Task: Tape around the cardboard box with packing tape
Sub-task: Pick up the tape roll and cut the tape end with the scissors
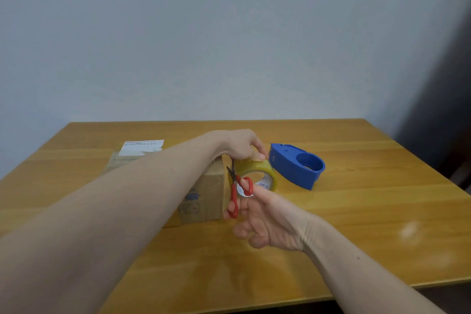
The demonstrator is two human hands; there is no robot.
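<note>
A brown cardboard box with a white label on top sits on the wooden table, mostly hidden behind my left forearm. At the box's right side, my left hand grips the top of a roll of clear packing tape. My right hand holds red-handled scissors, fingers through the loops. The blades are apart and point up between the box's right edge and the roll.
A blue tape dispenser lies just right of the roll. The wooden table ends at a near edge along the bottom right, and a pale wall stands behind it.
</note>
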